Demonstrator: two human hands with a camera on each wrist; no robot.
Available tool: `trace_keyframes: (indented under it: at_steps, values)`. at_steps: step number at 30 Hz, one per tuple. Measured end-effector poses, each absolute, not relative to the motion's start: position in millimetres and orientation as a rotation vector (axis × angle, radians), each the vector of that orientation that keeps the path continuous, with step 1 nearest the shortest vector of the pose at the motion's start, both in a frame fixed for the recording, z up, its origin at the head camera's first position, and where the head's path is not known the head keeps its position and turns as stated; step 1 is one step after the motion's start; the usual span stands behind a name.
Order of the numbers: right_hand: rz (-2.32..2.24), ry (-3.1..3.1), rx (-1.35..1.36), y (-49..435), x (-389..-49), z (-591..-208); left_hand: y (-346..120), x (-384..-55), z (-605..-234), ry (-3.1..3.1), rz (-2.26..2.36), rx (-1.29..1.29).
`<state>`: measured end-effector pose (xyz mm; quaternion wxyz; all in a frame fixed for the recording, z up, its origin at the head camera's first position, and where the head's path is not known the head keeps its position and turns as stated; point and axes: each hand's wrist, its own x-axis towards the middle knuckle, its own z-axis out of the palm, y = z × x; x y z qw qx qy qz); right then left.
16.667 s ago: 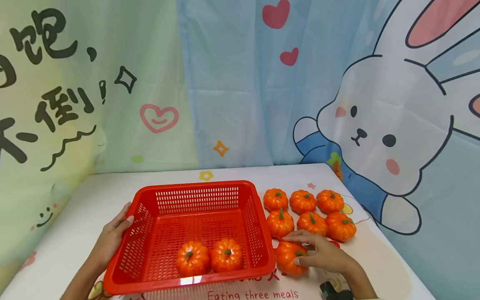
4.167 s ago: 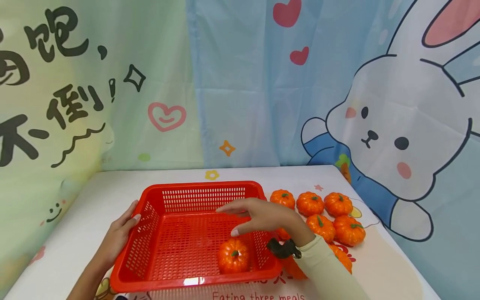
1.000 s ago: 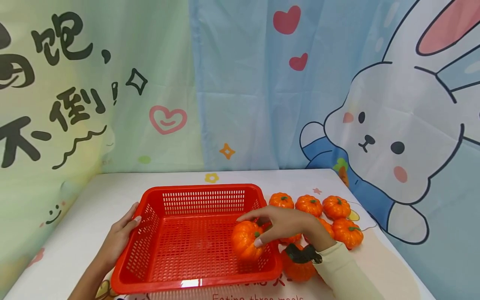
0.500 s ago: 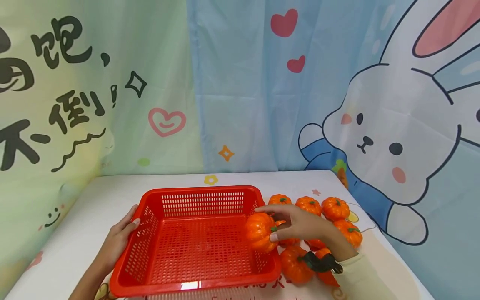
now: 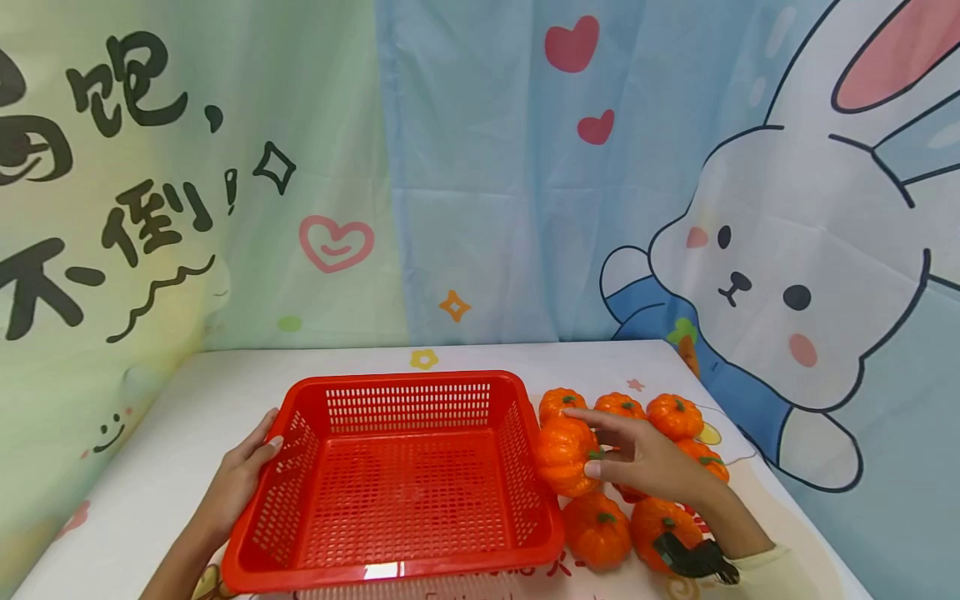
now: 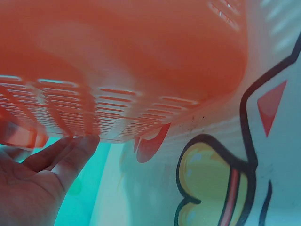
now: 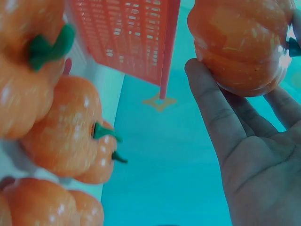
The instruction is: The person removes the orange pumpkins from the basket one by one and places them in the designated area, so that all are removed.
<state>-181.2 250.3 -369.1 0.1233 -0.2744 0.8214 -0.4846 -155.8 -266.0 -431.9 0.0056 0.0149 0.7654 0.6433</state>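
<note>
My right hand [image 5: 637, 454] holds a small orange pumpkin [image 5: 566, 457] with a green stem, just beyond the basket's right rim. In the right wrist view, fingers support this pumpkin [image 7: 240, 42] above the tabletop ones. My left hand [image 5: 240, 467] grips the left side of the red plastic basket [image 5: 390, 567], thumb by the rim. The left wrist view has its fingers [image 6: 77, 153] against the perforated basket wall [image 6: 141, 56]. Two pumpkins [image 5: 597, 531] [image 5: 663, 533] sit nearest me, right of the basket; the second is partly covered by the right wrist's strap.
More pumpkins stand behind, including a back-row pumpkin [image 5: 675, 417] and another [image 5: 618, 406]; my right hand partly hides some. A printed cloth covers the table [image 5: 225, 375]. A cartoon curtain [image 5: 465, 208] hangs behind it.
Two pumpkins lay in the basket at first, then one. My right hand has carried that last one up and right, out over the rim. My left hand has stayed at the basket.
</note>
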Motion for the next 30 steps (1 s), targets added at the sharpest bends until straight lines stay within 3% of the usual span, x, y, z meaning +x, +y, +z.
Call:
trace_keyframes:
  at_steps: [21, 30]
  values:
    - [-1.363, 2.622, -0.533, 335, -146, -377, -268, -158, -429, 2.407, 2.009, 0.027]
    - [-1.24, 2.712, -0.152, 382, -125, -399, -265, -157, -432, 2.361, 2.025, 0.006]
